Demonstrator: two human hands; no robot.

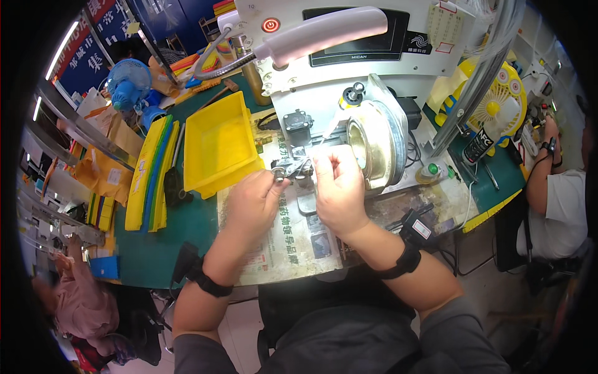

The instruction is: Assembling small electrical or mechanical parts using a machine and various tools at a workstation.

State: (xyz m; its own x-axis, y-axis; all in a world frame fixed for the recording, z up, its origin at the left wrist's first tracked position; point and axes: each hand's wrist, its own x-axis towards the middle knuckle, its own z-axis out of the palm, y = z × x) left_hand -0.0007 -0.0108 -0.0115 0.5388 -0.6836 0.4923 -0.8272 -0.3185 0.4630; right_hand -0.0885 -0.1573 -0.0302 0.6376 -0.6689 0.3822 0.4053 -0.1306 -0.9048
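The small metal fixture sits above the surface, to the left of the round metal wheel. My left grip pinches its left end; my right grip has thumb and forefinger pressed together at the other side (whatever lies between those 2 is hidden). I judge this a fingertip adjustment; next calls for steadiness, knuckles kept off the wheel.

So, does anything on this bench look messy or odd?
The bench covering looks grubby: brown and dark stains spread below the brass-coloured wheel, unlike the cleaner green surface at left. Nothing else clearly stands out.
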